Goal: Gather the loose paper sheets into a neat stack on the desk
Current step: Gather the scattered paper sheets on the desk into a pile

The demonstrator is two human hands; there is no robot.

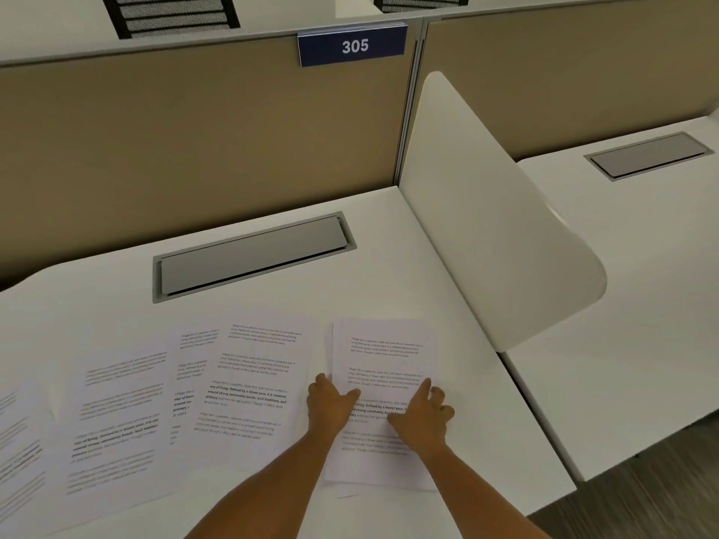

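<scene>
A small stack of printed paper sheets (pixel 383 352) lies on the white desk (pixel 447 266) toward its right side, its edges slightly uneven. My left hand (pixel 330 402) rests at the stack's left edge, fingers spread. My right hand (pixel 422 412) lies flat on top of the stack with its fingers apart. Several loose printed sheets lie in an overlapping row to the left: one beside my left hand (pixel 253 379), one further left (pixel 116 418), and one at the left frame edge (pixel 17 449).
A grey cable hatch (pixel 253 258) is set into the desk behind the papers. A tan partition (pixel 194 142) with a blue "305" sign (pixel 352 45) stands at the back. A white curved side divider (pixel 494 227) borders the desk's right edge, with another desk beyond.
</scene>
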